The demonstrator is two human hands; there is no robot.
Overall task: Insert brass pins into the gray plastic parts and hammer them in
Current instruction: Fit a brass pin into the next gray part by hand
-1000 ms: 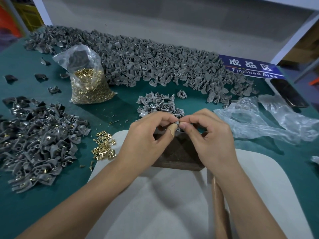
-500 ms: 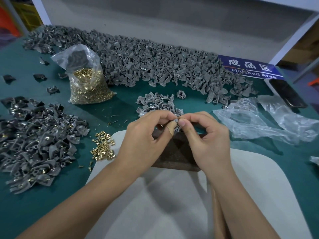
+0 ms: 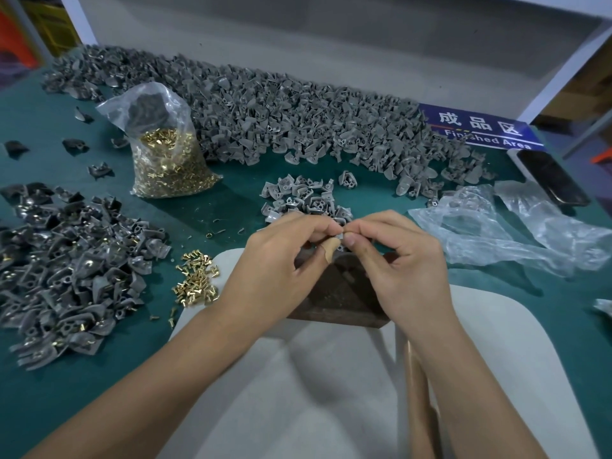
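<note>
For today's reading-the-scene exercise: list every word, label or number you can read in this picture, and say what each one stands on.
"成品区": white characters on the blue sign at the table's far right edge.
"Finished Area": white letters beneath them on that sign, partly hidden by gray parts.
No other readable text shows; the bags and phone carry none.

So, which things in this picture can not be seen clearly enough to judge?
- Gray part, head view: almost covered by the fingertips of the left hand and right hand; whether a pin sits in it cannot be told.
- Wooden handle, head view: the right forearm hides most of it; its head is not visible.
- Dark block, head view: both hands cover its top.
- Dark flat object, head view: too dim to identify.
</note>
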